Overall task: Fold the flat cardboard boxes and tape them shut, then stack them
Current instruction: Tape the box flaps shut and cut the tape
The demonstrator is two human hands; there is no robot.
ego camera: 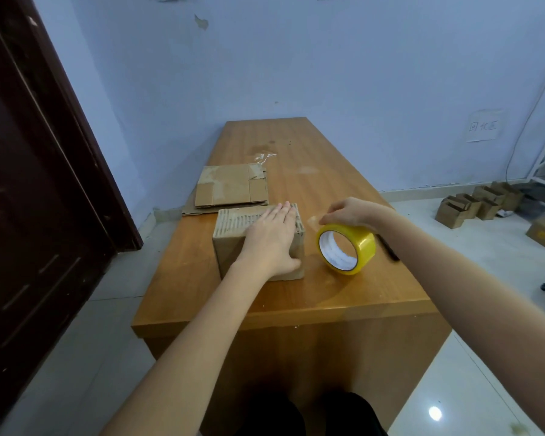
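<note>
**On the wooden surface: one box under my palm, tape at my fingertips**

On the near half of the wooden surface [312, 184] a folded cardboard box [233, 247] stands, its top closed and its rough, ribbed cardboard showing on the upper face. My left hand [272, 239] lies flat on that top, fingers straight and together, pointing toward the far end, with the thumb hanging down over the near right side of the box. It presses rather than grips.

Just to the right of the box a roll of yellow tape [346, 248] stands on its edge on the surface, its white core facing me. My right hand [348, 212] hovers over the top of the roll, fingers curled, pinching the loose end of the tape [312, 221], a short clear strip that reaches left toward the box's top right corner.

Beyond the box, on the far left part of the surface, flat cardboard boxes [232, 188] lie in a small stack, unfolded. A dark pen-like thing [390, 251] lies to the right of the roll, partly behind my right forearm.

Off to the far right, on the floor [491, 247], several more small cardboard boxes [479, 206] sit together near the wall.
</note>
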